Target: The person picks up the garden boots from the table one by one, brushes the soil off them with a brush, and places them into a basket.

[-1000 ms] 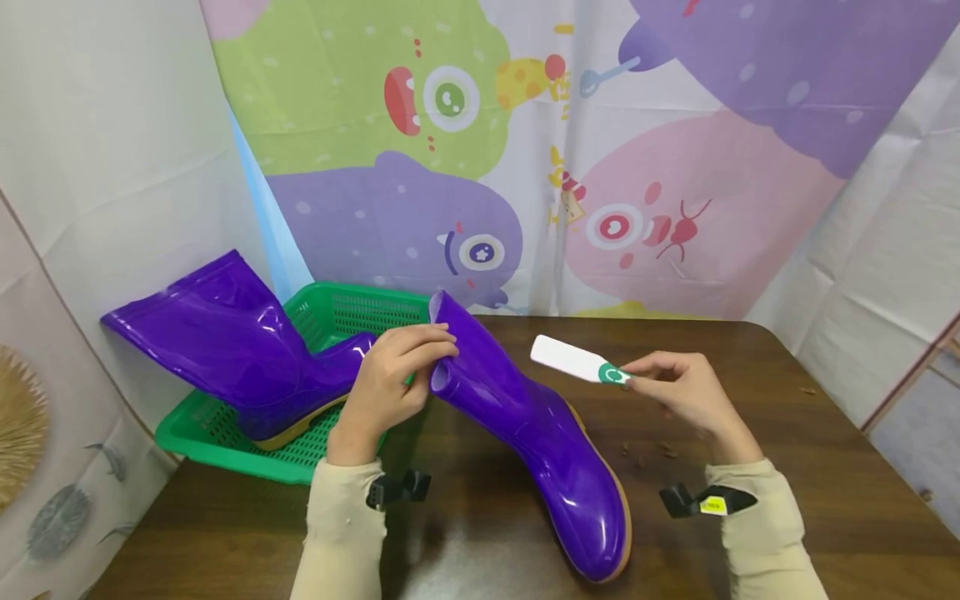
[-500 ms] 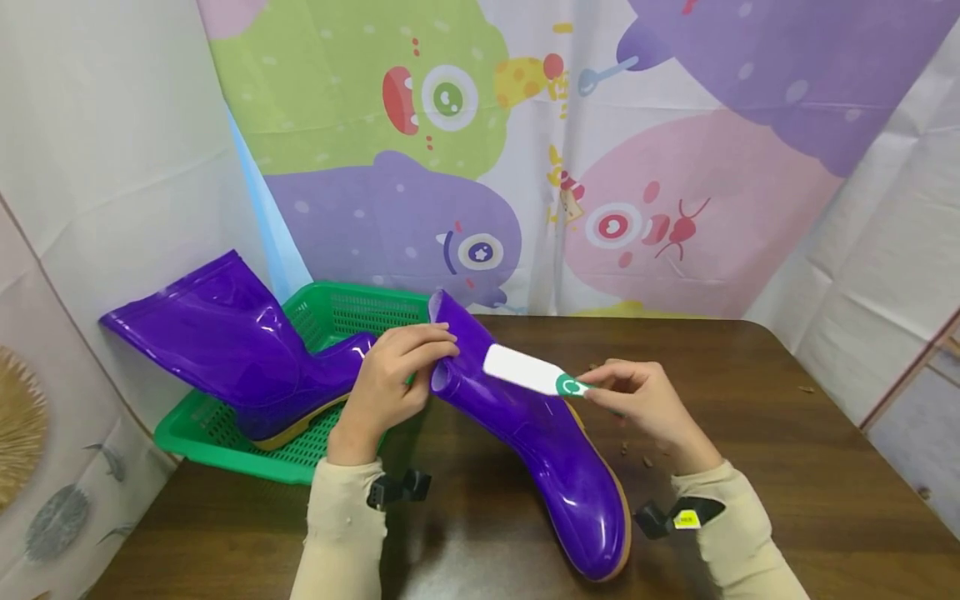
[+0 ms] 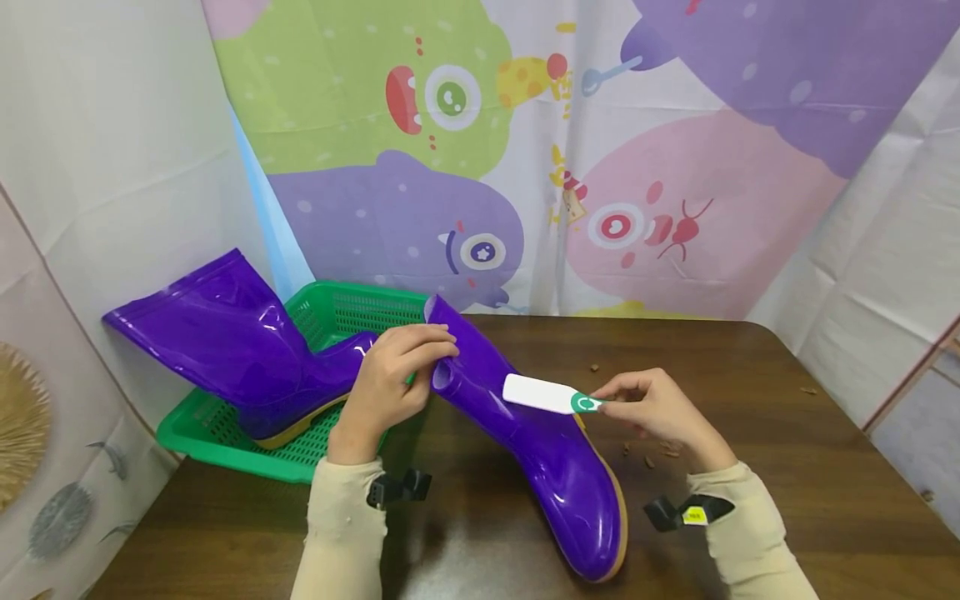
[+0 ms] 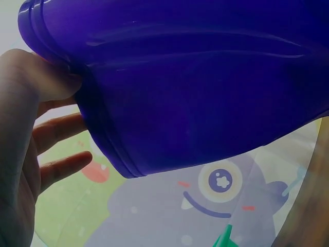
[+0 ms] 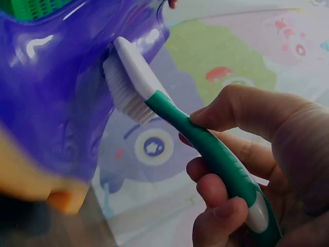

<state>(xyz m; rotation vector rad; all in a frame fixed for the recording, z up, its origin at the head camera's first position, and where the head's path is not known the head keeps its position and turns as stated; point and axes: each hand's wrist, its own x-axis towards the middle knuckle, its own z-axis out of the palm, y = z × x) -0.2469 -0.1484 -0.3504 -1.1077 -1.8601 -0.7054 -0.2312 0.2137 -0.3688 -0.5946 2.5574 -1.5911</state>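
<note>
My left hand (image 3: 397, 375) pinches the top rim of a shiny purple rain boot (image 3: 558, 475), its shaft leaning toward that hand and its tan-soled foot pointing to the front right. Thumb and fingers lie on either side of the boot's rim (image 4: 105, 128) in the left wrist view. In my right hand (image 3: 667, 412) is a scrub brush (image 3: 540, 393) with a white head and green handle. Its white bristles (image 5: 126, 95) meet the boot's shaft in the right wrist view, where thumb and fingers wrap the green handle (image 5: 221, 159).
A second purple boot (image 3: 225, 333) lies tilted in a green plastic basket (image 3: 225, 458) at the left. Small brown crumbs (image 3: 649, 461) are scattered on the dark wooden table (image 3: 810, 483). A cartoon-printed curtain (image 3: 465, 217) hangs behind.
The brush has moved left from beside the boot onto its shaft, then slightly down and right along it. My left hand keeps its hold on the rim; the boot has shifted slightly.
</note>
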